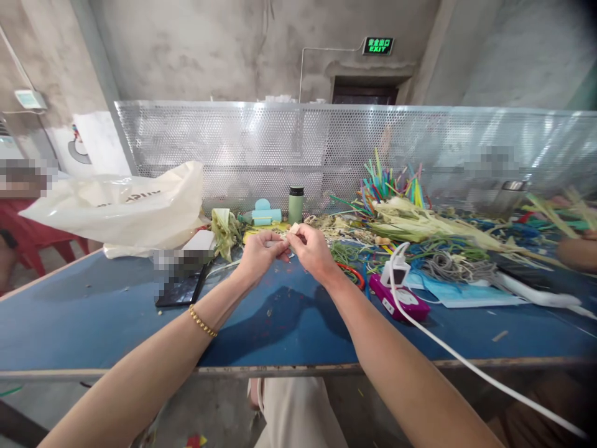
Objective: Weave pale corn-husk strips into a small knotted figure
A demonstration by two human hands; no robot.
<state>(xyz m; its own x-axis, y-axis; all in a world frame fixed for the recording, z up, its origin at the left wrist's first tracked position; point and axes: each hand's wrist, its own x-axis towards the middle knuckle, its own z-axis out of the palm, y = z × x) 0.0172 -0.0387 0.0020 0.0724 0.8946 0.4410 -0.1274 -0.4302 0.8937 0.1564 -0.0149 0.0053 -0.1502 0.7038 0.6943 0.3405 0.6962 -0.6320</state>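
Note:
Above the blue table (261, 342), my left hand (258, 256) and my right hand (313, 250) meet with their fingertips close together. A small pale piece (294, 228) shows at the fingertips of my right hand, which is closed in a pinch. My left thumb and fingers are pinched too, but whatever lies between them is hidden. Just behind the hands stands a green bottle (295, 205) with a black lid. Crumpled dried leaves (226, 233) lie to the left, and pale dried husks (415, 221) to the right.
A white plastic bag (135, 211) and a dark tablet (181, 286) occupy the left side. On the right are a purple power strip (398, 298) with a white cable, a blue face mask (466, 292) and grey cords (459, 266). A perforated metal screen (261, 143) borders the back. Another person's hand (578, 252) appears far right.

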